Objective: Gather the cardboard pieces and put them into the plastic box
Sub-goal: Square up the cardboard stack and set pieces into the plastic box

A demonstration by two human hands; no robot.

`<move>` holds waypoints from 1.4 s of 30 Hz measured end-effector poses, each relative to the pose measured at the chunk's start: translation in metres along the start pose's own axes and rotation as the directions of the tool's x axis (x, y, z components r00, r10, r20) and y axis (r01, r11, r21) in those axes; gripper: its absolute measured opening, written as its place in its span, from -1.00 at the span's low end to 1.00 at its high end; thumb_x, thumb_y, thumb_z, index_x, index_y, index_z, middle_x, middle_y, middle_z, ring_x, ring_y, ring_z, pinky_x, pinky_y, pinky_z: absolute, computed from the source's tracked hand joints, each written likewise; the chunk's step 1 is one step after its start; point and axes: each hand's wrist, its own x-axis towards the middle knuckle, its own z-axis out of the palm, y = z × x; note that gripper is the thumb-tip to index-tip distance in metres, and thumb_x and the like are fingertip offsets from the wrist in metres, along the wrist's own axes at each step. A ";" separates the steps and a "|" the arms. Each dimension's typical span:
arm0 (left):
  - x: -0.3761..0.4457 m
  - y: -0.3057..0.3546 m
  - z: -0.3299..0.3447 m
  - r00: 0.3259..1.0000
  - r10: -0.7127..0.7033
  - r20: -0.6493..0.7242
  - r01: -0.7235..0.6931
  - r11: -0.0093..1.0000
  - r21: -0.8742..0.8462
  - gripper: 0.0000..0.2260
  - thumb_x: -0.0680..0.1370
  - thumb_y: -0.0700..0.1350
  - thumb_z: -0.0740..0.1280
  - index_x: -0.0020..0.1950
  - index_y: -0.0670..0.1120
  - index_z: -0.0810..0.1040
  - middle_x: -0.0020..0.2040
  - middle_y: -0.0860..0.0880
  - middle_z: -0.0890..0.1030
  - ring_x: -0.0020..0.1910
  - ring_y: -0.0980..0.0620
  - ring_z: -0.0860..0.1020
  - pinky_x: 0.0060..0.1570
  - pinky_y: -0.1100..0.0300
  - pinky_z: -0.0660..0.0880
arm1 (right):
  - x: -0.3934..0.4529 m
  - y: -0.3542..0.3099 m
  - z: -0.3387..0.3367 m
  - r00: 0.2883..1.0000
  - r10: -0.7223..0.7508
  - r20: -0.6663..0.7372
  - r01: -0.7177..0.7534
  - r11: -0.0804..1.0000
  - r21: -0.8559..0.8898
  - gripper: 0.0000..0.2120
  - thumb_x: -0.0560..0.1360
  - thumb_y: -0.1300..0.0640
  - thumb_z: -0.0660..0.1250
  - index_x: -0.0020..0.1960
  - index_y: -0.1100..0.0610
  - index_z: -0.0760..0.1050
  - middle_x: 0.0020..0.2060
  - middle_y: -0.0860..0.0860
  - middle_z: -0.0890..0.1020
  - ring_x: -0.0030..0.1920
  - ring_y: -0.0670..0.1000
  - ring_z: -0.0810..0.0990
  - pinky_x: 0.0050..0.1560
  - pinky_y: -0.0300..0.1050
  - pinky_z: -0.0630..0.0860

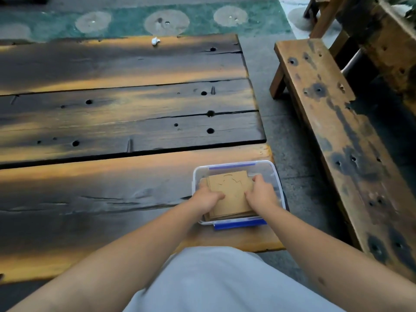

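A clear plastic box (275,176) with blue clips stands near the right front corner of the wooden table. Inside it lies a stack of brown cardboard pieces (231,188); the top sheet has curved cut lines. My left hand (206,199) presses on the stack's left side, fingers bent over the top sheet. My right hand (261,193) holds the stack's right edge, fingers curled around it. Both hands are inside the box's rim.
The dark plank table (112,122) stretches away to the left and far side. A small white crumpled scrap (155,41) lies at its far edge. A wooden bench (333,122) stands to the right across a strip of grey floor.
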 end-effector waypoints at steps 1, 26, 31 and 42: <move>0.001 0.000 0.001 1.000 -0.004 0.000 0.004 1.000 0.016 -0.50 0.49 -0.06 0.37 0.39 -0.02 0.31 0.28 -0.07 0.54 0.22 -0.10 0.52 0.27 -0.06 0.47 | 0.000 0.001 0.001 1.000 0.006 0.002 -0.006 1.000 -0.013 -0.75 0.53 0.07 0.29 0.16 0.09 0.35 -0.02 0.10 0.56 -0.07 0.17 0.54 -0.14 0.00 0.44; -0.050 0.024 -0.056 0.789 0.609 0.083 -0.303 0.267 0.915 -0.24 0.44 0.36 0.10 0.55 0.09 -0.03 0.60 -0.11 -0.07 0.56 -0.16 -0.08 0.44 -0.22 0.12 | -0.058 -0.009 -0.033 0.890 -0.423 -0.169 0.323 0.848 -0.421 -0.11 0.37 -0.46 -0.05 0.55 0.03 0.04 0.56 0.08 0.10 0.55 0.10 0.05 0.46 0.17 0.15; -0.060 0.041 -0.074 0.694 0.696 0.187 -0.376 0.128 0.918 -0.20 0.38 0.43 0.00 0.55 0.12 -0.05 0.60 -0.10 -0.09 0.56 -0.16 -0.10 0.43 -0.28 0.06 | -0.083 -0.022 -0.033 0.911 -0.351 -0.217 0.239 0.877 -0.418 -0.08 0.36 -0.53 -0.12 0.57 -0.05 -0.09 0.59 0.06 -0.05 0.56 0.10 -0.09 0.46 0.21 0.04; -0.085 0.055 -0.102 0.460 0.739 0.492 -0.526 -0.219 0.821 -0.22 0.39 0.42 0.05 0.52 0.09 0.02 0.58 -0.14 0.08 0.54 -0.21 0.05 0.35 -0.34 0.16 | -0.163 -0.039 -0.021 0.935 -0.056 -0.350 -0.035 0.968 -0.249 -0.07 0.31 -0.57 -0.12 0.55 -0.13 -0.14 0.59 0.00 -0.12 0.56 0.09 -0.12 0.46 0.23 0.04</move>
